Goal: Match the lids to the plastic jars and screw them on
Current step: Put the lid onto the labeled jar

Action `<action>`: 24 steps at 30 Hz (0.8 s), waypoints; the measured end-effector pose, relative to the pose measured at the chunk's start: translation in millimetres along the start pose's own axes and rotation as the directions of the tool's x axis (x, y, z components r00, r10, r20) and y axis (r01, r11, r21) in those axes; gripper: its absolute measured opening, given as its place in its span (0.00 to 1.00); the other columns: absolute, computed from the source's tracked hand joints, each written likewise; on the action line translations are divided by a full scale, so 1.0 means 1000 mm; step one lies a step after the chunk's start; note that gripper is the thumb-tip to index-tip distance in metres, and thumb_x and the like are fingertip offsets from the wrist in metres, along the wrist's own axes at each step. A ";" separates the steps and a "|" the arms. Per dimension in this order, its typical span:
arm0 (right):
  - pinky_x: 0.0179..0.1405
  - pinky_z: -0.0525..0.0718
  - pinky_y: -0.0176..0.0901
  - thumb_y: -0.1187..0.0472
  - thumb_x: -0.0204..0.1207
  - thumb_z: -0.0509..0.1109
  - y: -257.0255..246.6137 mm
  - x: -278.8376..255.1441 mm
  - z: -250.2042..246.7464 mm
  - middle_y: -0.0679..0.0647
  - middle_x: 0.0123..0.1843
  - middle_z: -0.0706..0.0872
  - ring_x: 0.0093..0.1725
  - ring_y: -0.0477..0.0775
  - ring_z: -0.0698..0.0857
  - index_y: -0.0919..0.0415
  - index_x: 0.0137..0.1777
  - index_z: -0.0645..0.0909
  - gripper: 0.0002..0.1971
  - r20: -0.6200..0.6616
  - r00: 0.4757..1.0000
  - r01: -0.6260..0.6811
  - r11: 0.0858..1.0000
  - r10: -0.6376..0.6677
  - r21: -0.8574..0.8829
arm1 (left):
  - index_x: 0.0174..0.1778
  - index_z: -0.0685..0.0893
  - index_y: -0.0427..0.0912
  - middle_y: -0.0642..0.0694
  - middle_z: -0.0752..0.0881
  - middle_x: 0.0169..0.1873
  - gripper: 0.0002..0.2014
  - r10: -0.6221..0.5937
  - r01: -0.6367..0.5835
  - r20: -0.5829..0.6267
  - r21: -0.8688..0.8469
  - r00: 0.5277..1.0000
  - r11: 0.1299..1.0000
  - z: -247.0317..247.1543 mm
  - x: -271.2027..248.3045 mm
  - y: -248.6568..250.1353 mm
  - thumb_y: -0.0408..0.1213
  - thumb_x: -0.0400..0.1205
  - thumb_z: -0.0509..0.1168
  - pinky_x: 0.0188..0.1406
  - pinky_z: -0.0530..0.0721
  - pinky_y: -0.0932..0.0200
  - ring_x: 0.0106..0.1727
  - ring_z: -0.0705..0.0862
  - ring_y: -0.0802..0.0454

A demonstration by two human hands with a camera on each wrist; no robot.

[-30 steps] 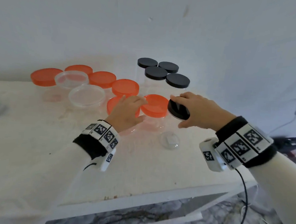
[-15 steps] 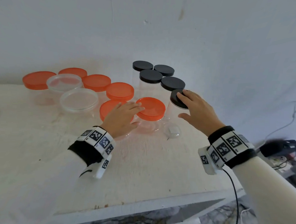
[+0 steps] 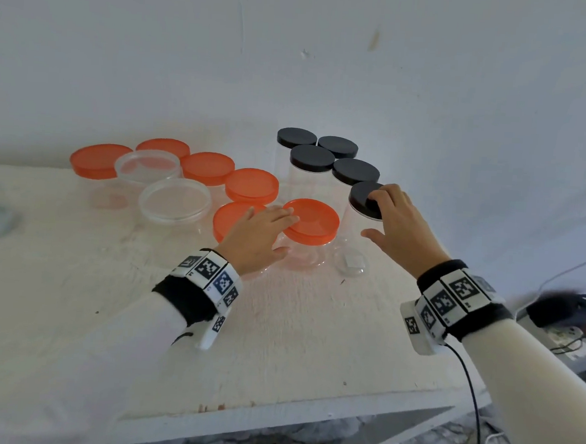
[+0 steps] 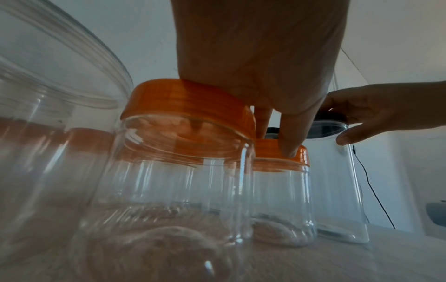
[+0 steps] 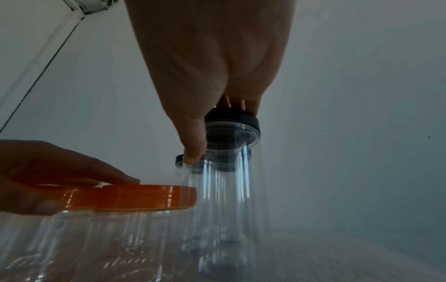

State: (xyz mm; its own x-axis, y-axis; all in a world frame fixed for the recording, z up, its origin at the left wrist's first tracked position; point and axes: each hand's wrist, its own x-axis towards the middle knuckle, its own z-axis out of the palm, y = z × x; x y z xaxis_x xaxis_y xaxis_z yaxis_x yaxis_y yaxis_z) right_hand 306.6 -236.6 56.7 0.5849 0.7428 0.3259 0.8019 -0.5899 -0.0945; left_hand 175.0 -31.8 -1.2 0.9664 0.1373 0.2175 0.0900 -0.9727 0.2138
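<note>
A black lid (image 3: pixel 361 198) (image 5: pixel 231 118) sits on a tall clear jar (image 3: pixel 349 239) (image 5: pixel 229 190) at the right of the group. The fingers of my right hand (image 3: pixel 387 220) lie over the top of that lid, and its thumb (image 3: pixel 369 234) sticks out apart from it. My left hand (image 3: pixel 263 230) lies flat across two orange lids with its fingers straight. Its palm covers the near orange lid (image 3: pixel 228 218) (image 4: pixel 188 106). Its fingertips (image 4: pixel 289 150) touch the farther orange lid (image 3: pixel 315 223) (image 5: pixel 149 196). Both orange lids sit on short clear jars.
Behind stand several tall jars with black lids (image 3: pixel 312 158) and several short jars with orange lids (image 3: pixel 207 167). Two wide jars with clear lids (image 3: pixel 174 199) are at the left. The white table's front edge (image 3: pixel 272 423) is near me. A cable and black device (image 3: pixel 567 307) lie off the right side.
My right hand carried the black lid up and back and set it on the tall jar; its thumb has come away. My left hand stayed on the orange lids.
</note>
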 end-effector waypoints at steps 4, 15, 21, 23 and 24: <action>0.72 0.64 0.57 0.54 0.71 0.75 -0.001 0.000 -0.001 0.62 0.65 0.77 0.65 0.65 0.75 0.67 0.65 0.74 0.27 -0.005 1.000 -0.009 0.989 0.009 -0.146 | 0.76 0.68 0.46 0.50 0.67 0.78 0.26 0.025 -0.038 -0.117 -0.111 0.993 0.993 -0.013 -0.008 0.003 0.42 0.82 0.63 0.80 0.51 0.42 0.80 0.60 0.53; 0.47 0.77 0.57 0.61 0.69 0.76 -0.134 0.033 -0.005 0.63 0.52 0.83 0.50 0.69 0.82 0.68 0.55 0.81 0.17 -0.226 0.941 0.278 0.957 -0.252 0.090 | 0.62 0.83 0.42 0.49 0.80 0.66 0.15 -0.104 0.035 -0.237 -0.280 0.966 0.959 -0.084 -0.115 -0.072 0.41 0.81 0.67 0.70 0.69 0.59 0.70 0.72 0.56; 0.29 0.71 0.38 0.61 0.69 0.76 -0.260 0.052 0.022 0.54 0.41 0.86 0.36 0.59 0.86 0.61 0.44 0.83 0.06 -0.265 0.830 0.548 0.808 -0.491 0.217 | 0.63 0.83 0.44 0.52 0.83 0.61 0.17 -0.322 0.273 -0.218 -0.228 0.921 0.935 -0.126 -0.218 -0.149 0.46 0.80 0.63 0.67 0.72 0.58 0.65 0.76 0.60; 0.29 0.71 0.38 0.58 0.69 0.71 -0.301 0.060 0.034 0.53 0.41 0.86 0.38 0.58 0.86 0.61 0.43 0.83 0.07 -0.238 0.805 0.592 0.758 -0.543 0.274 | 0.63 0.82 0.46 0.54 0.82 0.61 0.19 -0.385 0.342 -0.217 -0.209 0.897 0.916 -0.141 -0.252 -0.173 0.49 0.79 0.61 0.67 0.72 0.60 0.63 0.75 0.64; 0.30 0.72 0.38 0.56 0.69 0.69 -0.320 0.064 0.040 0.53 0.41 0.86 0.40 0.58 0.87 0.61 0.43 0.83 0.08 -0.216 0.796 0.605 0.736 -0.566 0.303 | 0.63 0.82 0.47 0.55 0.81 0.61 0.21 -0.414 0.375 -0.230 -0.198 0.881 0.906 -0.148 -0.267 -0.184 0.52 0.78 0.60 0.65 0.73 0.62 0.61 0.76 0.65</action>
State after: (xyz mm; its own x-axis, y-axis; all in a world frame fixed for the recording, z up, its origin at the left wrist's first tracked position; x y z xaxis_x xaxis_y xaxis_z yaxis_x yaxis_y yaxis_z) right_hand 92.6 12.3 70.4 -0.0145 0.8564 0.5162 0.9812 0.1114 -0.1573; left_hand -135.4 138.5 42.2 0.7583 0.5670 0.3218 0.3957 -0.7925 0.4640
